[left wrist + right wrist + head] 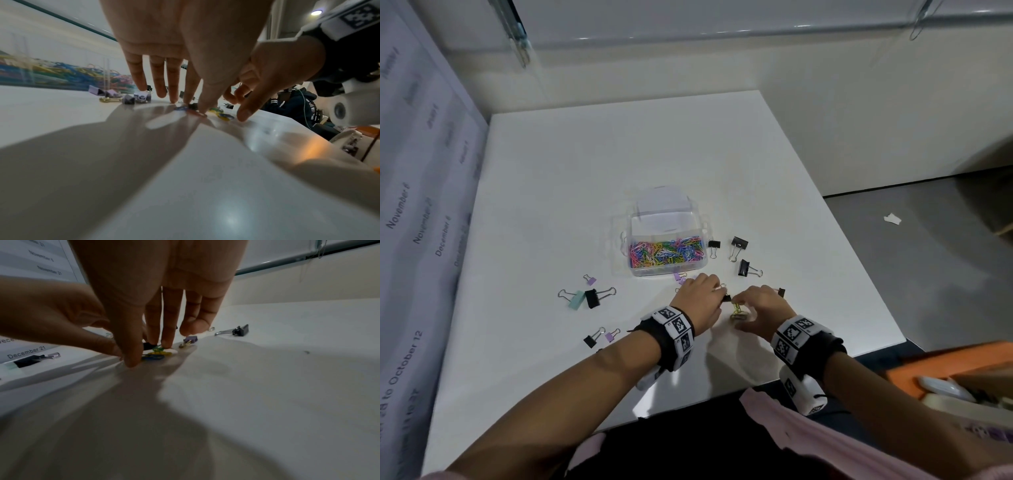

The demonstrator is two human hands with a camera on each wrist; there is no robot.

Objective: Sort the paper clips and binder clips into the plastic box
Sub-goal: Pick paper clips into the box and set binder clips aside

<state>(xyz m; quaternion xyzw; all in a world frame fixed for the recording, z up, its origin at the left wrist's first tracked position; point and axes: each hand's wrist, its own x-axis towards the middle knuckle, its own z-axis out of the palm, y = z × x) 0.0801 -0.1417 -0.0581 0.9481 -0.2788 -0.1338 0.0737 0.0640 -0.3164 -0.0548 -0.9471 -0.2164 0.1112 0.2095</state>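
A clear plastic box [626,236] stands mid-table, its near compartment full of coloured paper clips [666,253]; its wall [51,74] shows in the left wrist view. In front of it, both hands meet over a small pile of paper clips [738,311] [156,353] [224,116]. My left hand [724,297] [194,107] pinches a small black binder clip [726,298] with thumb and fingertips. My right hand [738,313] [150,353] arches over the pile, thumb and fingers pinching the clips against the table. Purple binder clips [128,99] lie by the box.
Black binder clips [739,244] lie right of the box, and mint [576,299], black and purple ones at the left. A calendar board [414,212] walls the left side. The table's right edge [859,257] is near. An orange tray [945,370] sits lower right.
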